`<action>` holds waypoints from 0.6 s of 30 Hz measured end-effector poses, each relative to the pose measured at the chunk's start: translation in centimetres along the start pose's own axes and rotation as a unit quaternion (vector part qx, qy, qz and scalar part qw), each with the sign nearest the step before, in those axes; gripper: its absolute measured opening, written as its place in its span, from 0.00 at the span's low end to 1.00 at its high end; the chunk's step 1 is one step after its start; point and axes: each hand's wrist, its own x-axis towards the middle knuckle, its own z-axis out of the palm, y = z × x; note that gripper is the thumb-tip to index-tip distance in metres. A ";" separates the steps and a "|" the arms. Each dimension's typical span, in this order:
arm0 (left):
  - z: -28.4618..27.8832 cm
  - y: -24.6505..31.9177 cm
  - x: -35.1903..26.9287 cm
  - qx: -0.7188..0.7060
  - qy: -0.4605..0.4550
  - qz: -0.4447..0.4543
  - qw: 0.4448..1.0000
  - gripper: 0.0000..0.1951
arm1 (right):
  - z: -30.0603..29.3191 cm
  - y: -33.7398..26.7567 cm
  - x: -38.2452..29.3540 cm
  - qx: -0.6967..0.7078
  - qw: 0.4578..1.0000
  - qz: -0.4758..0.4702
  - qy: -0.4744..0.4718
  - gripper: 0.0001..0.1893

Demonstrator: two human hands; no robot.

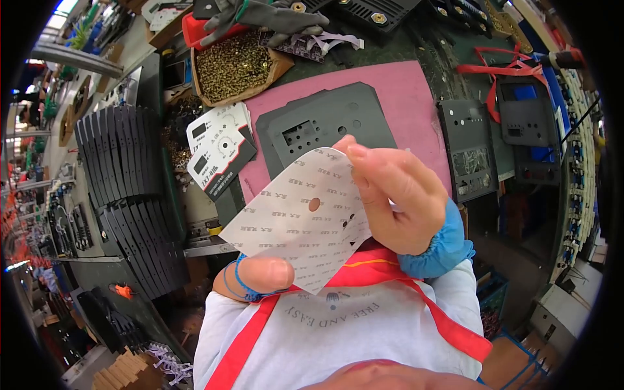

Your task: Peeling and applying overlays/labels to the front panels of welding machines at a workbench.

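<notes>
A white adhesive panel sticker [292,229] is held up before my chest, its printed backing paper facing me, with a round hole and several smaller cut-outs. My right hand [407,192] pinches its far corner between thumb and fingertips. At the near left edge shows the thumb of my left hand [267,274]; its fingers are hidden behind the sheet, which it holds from below. Beyond the sticker, a dark grey perforated panel [321,117] lies on a pink mat [409,87], partly covered by the sheet. More panel stickers [222,146], face up, overlap left of it.
Behind the mat stand a box of brass fasteners [234,68], grey work gloves [273,19] and a circuit board with ribbon cables [297,46]. Stacked dark panels [119,156] line the left. Grey panels [468,146] and red straps [497,68] lie at the right.
</notes>
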 end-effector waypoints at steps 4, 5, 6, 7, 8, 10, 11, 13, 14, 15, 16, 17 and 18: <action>-0.7 -0.3 0.5 0.058 -0.033 0.038 0.997 0.57 | 0.2 -1.2 -0.5 -0.278 0.952 -0.102 -0.072 0.26; -0.9 -0.4 0.4 0.057 -0.031 0.040 0.997 0.57 | 0.2 -1.7 -0.4 -0.290 0.947 -0.074 -0.116 0.27; -1.1 -0.7 0.3 0.103 -0.011 0.057 0.993 0.57 | 0.2 -1.8 -0.3 -0.303 0.939 -0.045 -0.159 0.27; -1.4 -0.8 0.2 0.149 0.008 0.073 0.986 0.57 | 0.0 -1.3 -0.2 -0.301 0.939 -0.046 -0.160 0.27; -1.7 -0.9 0.1 0.148 0.009 0.075 0.986 0.57 | -0.3 -0.6 0.0 -0.226 0.961 -0.058 -0.150 0.27; -3.0 -0.5 -0.4 0.201 -0.100 0.074 0.972 0.35 | -0.4 -0.6 0.3 -0.149 0.976 -0.070 -0.140 0.27; -3.6 -0.2 -0.7 0.227 -0.154 0.072 0.959 0.24 | -0.2 -1.1 0.8 -0.111 0.990 -0.011 -0.082 0.26; -4.3 0.1 -1.0 0.276 -0.260 0.067 0.923 0.10 | -0.4 -1.1 0.9 -0.119 0.991 0.010 -0.064 0.23; -4.3 0.0 -0.9 0.275 -0.261 0.066 0.923 0.10 | -0.1 -0.6 0.9 -0.120 0.991 0.011 -0.063 0.23; -4.2 -0.1 -0.7 0.271 -0.242 0.067 0.929 0.10 | 0.6 0.2 0.8 -0.153 0.987 -0.051 -0.012 0.24; -3.9 -0.3 -0.5 0.267 -0.222 0.069 0.935 0.14 | 1.1 0.7 0.5 -0.185 0.976 -0.113 0.038 0.26; -3.5 -0.4 -0.3 0.264 -0.202 0.071 0.941 0.19 | 1.0 0.8 0.0 -0.233 0.966 -0.112 0.017 0.27; -3.1 -0.6 -0.1 0.260 -0.181 0.073 0.946 0.24 | 1.0 0.7 -0.1 -0.232 0.966 -0.112 0.017 0.27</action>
